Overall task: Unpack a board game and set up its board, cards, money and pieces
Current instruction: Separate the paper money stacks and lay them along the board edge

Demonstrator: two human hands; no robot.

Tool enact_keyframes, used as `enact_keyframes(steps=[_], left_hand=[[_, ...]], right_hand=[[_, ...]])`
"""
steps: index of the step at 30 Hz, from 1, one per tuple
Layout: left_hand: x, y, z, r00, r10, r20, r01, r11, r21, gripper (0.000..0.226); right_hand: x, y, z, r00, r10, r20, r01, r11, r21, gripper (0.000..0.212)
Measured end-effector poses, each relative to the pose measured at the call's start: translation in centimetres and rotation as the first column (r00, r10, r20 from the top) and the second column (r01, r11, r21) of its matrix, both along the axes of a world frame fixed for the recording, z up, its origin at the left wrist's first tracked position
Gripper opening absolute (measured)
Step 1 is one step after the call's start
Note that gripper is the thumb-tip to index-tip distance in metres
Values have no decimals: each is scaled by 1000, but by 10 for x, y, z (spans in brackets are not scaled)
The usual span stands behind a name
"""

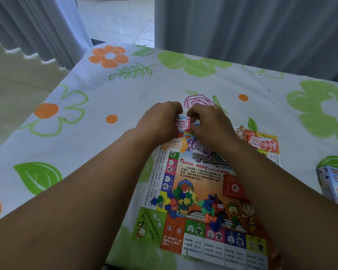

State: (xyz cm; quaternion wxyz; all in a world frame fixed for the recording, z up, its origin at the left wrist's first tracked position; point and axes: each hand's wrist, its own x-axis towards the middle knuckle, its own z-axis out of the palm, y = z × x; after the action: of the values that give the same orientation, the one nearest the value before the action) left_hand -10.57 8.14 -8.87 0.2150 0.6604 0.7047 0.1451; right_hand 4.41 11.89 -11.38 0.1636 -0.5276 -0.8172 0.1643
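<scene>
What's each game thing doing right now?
Board: unfolded, flat on the cloth.
Pink money: pinched by left hand and right hand.
Orange money: on the board.
Purple money: on the board.
Red money: on the board's far corner.
Red cards: stacked on the board.
Plastic pieces: heaped on the board.
Box: beside the board, partly out of view.

We see our left hand (160, 121) and right hand (207, 123) meet at the board's (199, 172) 12 o'clock edge, both pinching a pink note (181, 124). Orange (173, 144) and purple notes (195, 145) lie beneath the wrists. Coloured pieces (176, 199) heap mid-board, red cards (233, 187) at their 2 o'clock. The box (334, 186) lies at the board's 3 o'clock.
</scene>
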Motion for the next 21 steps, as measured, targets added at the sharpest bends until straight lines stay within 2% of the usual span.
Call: enact_keyframes(steps=[6, 9, 12, 21], left_hand=[[1, 0, 1, 1000, 14, -6, -14, 1000, 2, 47], [0, 0, 2, 1000, 5, -8, -5, 1000, 10, 41], [0, -1, 2, 1000, 6, -15, -6, 1000, 16, 40], [-1, -3, 3, 1000, 14, 24, -14, 1000, -7, 55]], right_hand=[[0, -4, 8, 1000, 24, -18, -25, 999, -41, 39], [-2, -7, 12, 996, 87, 28, -86, 995, -47, 47], [-3, -7, 9, 992, 105, 76, -105, 994, -7, 43], [-3, -6, 2, 988, 104, 116, -113, 991, 72, 30]])
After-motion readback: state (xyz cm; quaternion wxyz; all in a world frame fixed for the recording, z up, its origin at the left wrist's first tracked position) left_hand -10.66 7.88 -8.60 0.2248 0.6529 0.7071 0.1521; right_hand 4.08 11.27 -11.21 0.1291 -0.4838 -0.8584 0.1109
